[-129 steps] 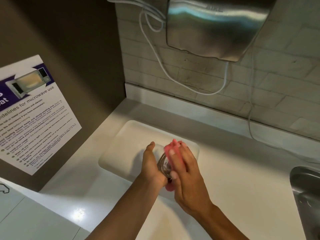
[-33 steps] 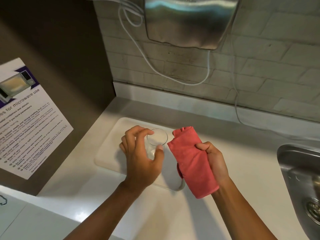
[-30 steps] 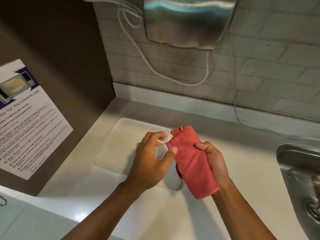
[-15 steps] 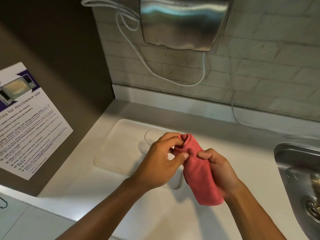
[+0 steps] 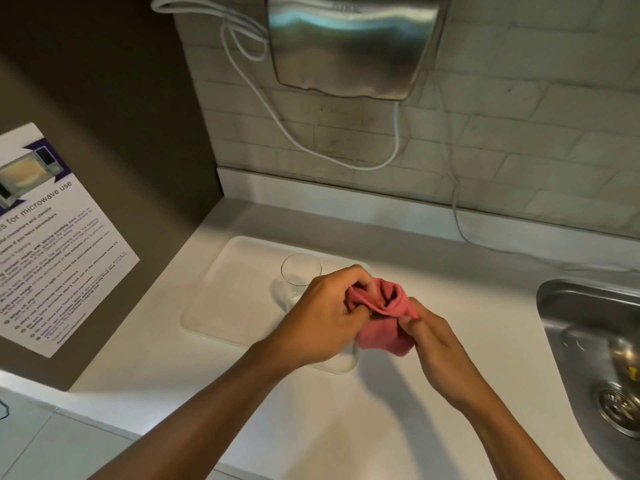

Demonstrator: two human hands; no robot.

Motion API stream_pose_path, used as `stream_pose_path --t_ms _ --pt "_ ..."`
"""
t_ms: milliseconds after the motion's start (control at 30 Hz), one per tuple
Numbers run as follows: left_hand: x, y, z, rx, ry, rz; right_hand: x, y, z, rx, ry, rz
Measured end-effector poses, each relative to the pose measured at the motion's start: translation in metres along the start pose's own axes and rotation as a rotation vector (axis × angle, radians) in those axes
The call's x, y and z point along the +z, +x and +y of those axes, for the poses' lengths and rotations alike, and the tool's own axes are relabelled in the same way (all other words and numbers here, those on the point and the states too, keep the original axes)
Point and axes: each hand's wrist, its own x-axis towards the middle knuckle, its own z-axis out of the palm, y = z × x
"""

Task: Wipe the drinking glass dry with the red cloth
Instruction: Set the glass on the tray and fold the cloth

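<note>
**Ana:** Near the middle of the counter (image 5: 311,427), both hands are on the red cloth (image 5: 382,323). Which step is this, would you say?

**Ben:** A pause in the wiping, I'd judge. The drinking glass (image 5: 300,277) stands upright and alone on the white tray (image 5: 225,299), just beyond the left hand (image 5: 323,318), with no fingers on it. The cloth is bunched between the two hands, as if being regathered or refolded.

**Ana:** How are the fingers set?

**Ben:** The left hand's fingers are curled shut over the cloth's left, far edge, knuckles up. The right hand (image 5: 433,341) pinches the cloth's right side between thumb and fingertips, with the rest of the cloth hanging below the grip, over the tray's near right corner.

**Ana:** And the arms?

**Ben:** Both forearms reach in from the near edge and converge, the left from the near left, the right from the near right. The sink (image 5: 588,341) is well apart on the right.

**Ana:** What does the next move call for?

**Ben:** Probably one hand freeing itself to take up the glass while the other keeps the cloth. Whether the glass is dry already, I cannot tell; it's clear and shows no drops from here.
</note>
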Motion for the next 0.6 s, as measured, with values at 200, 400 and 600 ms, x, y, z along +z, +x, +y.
stream_pose_path --t_ms 200,400,600 --pt "0.003 0.018 0.000 -0.059 0.023 -0.084 -0.018 -0.006 0.003 0.006 -0.071 -0.006" --pt "0.017 0.011 -0.022 -0.182 0.115 -0.243 -0.024 -0.025 0.021 0.063 -0.307 -0.042" --pt "0.032 0.008 -0.050 -0.200 0.181 -0.389 -0.030 -0.031 0.049 0.243 -0.219 -0.137"
